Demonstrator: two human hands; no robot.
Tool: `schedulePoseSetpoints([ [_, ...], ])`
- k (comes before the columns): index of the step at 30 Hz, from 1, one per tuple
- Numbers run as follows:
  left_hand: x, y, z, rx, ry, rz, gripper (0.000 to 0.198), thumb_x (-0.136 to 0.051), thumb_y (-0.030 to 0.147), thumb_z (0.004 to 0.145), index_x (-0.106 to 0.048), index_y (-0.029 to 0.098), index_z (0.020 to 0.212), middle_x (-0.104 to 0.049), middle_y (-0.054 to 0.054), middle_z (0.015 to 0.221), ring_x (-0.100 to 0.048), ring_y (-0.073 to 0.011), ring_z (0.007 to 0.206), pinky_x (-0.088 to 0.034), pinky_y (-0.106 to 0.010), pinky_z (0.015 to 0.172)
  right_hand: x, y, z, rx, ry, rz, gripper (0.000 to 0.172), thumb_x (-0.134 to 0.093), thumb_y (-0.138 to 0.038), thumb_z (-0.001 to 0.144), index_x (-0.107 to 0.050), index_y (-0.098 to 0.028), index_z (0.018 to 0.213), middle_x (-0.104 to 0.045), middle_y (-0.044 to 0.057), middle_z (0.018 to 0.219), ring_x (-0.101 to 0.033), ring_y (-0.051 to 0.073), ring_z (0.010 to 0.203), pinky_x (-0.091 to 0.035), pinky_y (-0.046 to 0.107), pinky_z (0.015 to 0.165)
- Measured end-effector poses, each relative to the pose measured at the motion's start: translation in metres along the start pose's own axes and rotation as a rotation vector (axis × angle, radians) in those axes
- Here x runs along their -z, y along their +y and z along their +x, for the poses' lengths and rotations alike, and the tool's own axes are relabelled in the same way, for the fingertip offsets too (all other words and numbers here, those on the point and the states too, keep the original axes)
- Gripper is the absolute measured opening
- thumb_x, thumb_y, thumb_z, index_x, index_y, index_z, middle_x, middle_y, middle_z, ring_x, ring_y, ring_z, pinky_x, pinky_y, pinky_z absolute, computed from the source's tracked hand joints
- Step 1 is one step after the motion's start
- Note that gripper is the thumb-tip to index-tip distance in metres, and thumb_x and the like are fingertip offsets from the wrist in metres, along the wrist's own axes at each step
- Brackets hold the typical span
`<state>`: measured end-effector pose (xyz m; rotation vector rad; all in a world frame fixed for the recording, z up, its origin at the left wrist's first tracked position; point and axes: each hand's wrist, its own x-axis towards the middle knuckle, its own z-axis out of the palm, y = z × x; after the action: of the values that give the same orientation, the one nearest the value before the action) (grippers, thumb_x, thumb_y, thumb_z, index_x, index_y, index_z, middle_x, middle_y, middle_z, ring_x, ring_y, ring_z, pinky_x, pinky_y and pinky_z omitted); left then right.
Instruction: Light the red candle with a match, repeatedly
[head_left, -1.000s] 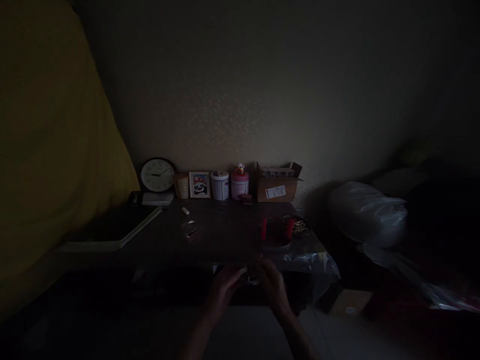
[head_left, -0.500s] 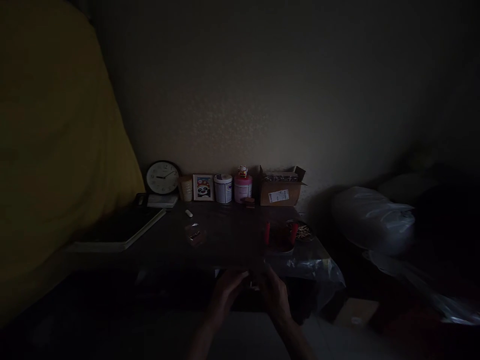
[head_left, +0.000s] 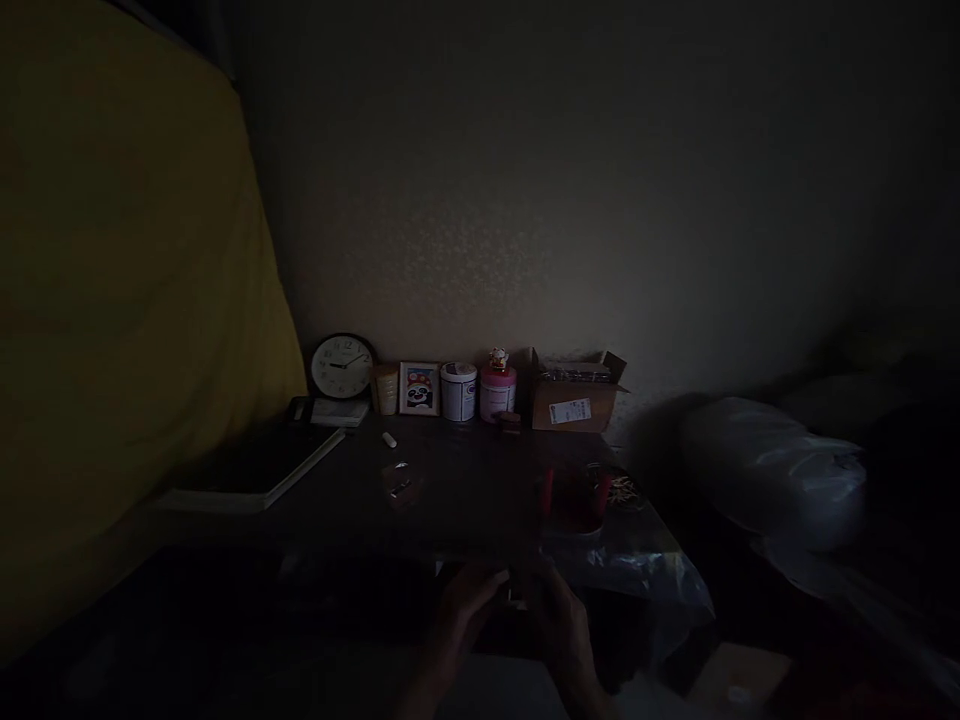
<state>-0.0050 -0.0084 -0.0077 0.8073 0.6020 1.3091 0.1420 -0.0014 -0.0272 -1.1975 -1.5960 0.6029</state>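
Note:
The room is very dark. My left hand and my right hand are raised together below the front edge of a dark table. Between their fingertips sits a small pale object that I cannot make out. Both hands have their fingers curled toward it. On the table just beyond them stand red items on a pale dish.
Along the wall stand a round clock, a small framed picture, a white tin, a pink jar and an open cardboard box. A flat book lies left; a yellow cloth hangs beside it. A white plastic bag bulges right.
The view has tilted up and shifted, so the table and my hands sit lower in the frame. My hands stay close together around the small object.

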Motion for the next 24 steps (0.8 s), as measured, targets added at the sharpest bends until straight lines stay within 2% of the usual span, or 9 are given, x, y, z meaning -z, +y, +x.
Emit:
schedulePoseSetpoints([
  [8,-0.0016,0.0028,-0.0021,-0.012,-0.015,0.001,0.025,-0.063,0.022,0.074,-0.066,0.018,0.099,-0.066,-0.007,0.110,-0.055,-0.0263,0.109,-0.040,-0.039,0.096,0.0043,-0.0075,0.0026,0.034,0.015,-0.072,0.023,-0.048,-0.038,0.083,-0.065,-0.023,0.089,-0.070,0.002,0.080,-0.066,0.018,0.071,-0.051,0.021,0.062],
  [13,-0.0017,0.0039,-0.0027,-0.005,-0.001,-0.006,0.028,-0.063,0.023,0.074,-0.066,0.018,0.101,-0.066,-0.009,0.111,-0.054,-0.0275,0.109,-0.039,-0.041,0.096,0.0051,-0.0033,0.0011,0.082,0.008,-0.089,0.022,-0.049,-0.037,0.083,-0.064,-0.023,0.091,-0.070,0.002,0.085,-0.066,0.017,0.074,-0.051,0.019,0.062],
  [17,0.0008,0.0010,-0.0015,0.006,0.020,-0.007,0.026,-0.064,0.024,0.073,-0.067,0.017,0.098,-0.066,-0.009,0.109,-0.054,-0.0278,0.109,-0.040,-0.040,0.095,0.0053,-0.0019,0.0007,0.065,-0.022,-0.096,0.021,-0.048,-0.037,0.084,-0.063,-0.023,0.091,-0.070,0.002,0.085,-0.066,0.017,0.075,-0.050,0.020,0.065],
  [24,0.0039,-0.0035,-0.0003,0.018,0.038,-0.024,0.024,-0.067,0.024,0.071,-0.068,0.018,0.094,-0.068,-0.008,0.105,-0.058,-0.0267,0.104,-0.042,-0.038,0.093,0.0058,-0.0023,0.0025,0.052,-0.019,-0.122,0.021,-0.047,-0.037,0.084,-0.062,-0.023,0.089,-0.070,0.003,0.083,-0.066,0.016,0.071,-0.049,0.019,0.060],
])
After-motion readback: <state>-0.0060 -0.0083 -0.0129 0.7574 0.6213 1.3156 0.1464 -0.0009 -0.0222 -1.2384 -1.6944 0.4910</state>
